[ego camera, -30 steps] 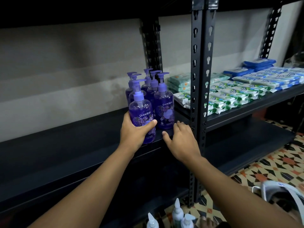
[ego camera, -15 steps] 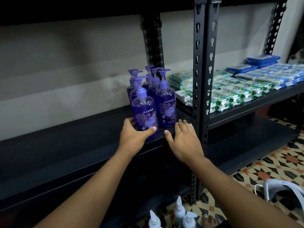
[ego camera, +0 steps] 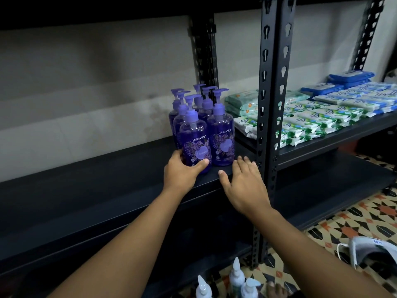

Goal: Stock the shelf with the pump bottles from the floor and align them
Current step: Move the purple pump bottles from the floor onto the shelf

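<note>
"guardian" on purple pump bottles (ego camera: 221, 140)

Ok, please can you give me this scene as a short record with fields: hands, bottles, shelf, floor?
Left hand: grips the front purple bottle near its base
Right hand: open, fingers straight, at the shelf edge, holds nothing
Purple bottles: six, upright, two rows of three
Floor: white pump bottles, not yet stocked
Next shelf: wipe packs

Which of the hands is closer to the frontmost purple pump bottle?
Left. The left hand grips that purple pump bottle low at its base; the right hand lies open to its right at the front of the shelf, not touching it.
</note>
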